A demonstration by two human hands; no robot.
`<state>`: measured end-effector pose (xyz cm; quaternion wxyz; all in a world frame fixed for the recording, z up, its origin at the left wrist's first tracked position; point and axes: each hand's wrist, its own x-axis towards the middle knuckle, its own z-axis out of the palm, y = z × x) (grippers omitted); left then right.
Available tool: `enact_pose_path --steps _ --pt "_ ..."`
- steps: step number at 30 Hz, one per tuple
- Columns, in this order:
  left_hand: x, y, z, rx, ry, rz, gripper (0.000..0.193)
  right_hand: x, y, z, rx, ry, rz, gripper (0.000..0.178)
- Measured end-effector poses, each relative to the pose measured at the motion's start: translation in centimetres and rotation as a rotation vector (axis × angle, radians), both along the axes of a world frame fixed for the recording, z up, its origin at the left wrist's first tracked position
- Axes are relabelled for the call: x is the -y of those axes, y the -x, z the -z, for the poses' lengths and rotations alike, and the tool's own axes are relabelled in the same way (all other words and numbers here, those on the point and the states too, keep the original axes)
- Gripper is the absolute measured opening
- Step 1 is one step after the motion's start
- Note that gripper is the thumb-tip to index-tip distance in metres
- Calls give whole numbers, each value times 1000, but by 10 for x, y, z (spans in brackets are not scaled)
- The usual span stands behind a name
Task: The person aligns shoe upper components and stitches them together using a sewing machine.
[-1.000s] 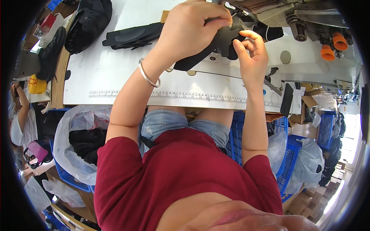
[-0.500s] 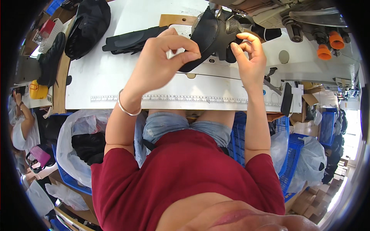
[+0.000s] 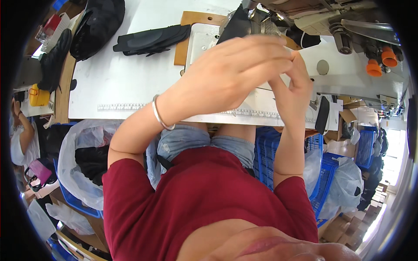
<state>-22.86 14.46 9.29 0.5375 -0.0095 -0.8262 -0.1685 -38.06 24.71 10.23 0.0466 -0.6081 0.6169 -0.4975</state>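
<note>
"What lies left of the left hand [image 3: 230, 76]?"
"A stack of flat black pieces [image 3: 152, 39], on the worktop [image 3: 100, 82]."
"That hand?"
"Fingers outstretched, blurred; I can't tell if they pinch anything."
"The black shoe upper [image 3: 235, 26]?"
"Just beyond it, at the sewing machine [image 3: 309, 13]."
"The right hand [image 3: 296, 85]?"
"Thumb and fingers curved, fingertips partly hidden; grip unclear."

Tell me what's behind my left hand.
Past your left hand show a black piece, a pale plate and white tabletop. Whatever's directly behind the hand is covered, so the black piece's full extent is hidden.
</note>
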Motion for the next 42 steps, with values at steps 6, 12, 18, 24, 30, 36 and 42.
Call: enact_pose_path --steps 6,12,18,24,30,36,42 --pt "20 1 2 115 135 -33 26 -17 26 -1 -13 -4 22 9" --pt "35 6 3 -30 -356 -237 13 -54 60 39 186 -215 306 15" --pt "37 22 4 -124 -131 -361 11 -110 100 137 -430 -407 538 31" --pt "36 29 2 -159 -109 -400 10 -111 111 147 -450 -403 564 31" --pt "39 37 3 -226 -97 -392 10 -107 116 152 -447 -369 556 31" --pt "37 37 3 -227 -87 -428 12 -107 113 151 -450 -347 554 32" --pt "38 35 0 -250 -55 -441 12 -103 109 150 -498 -306 548 34"
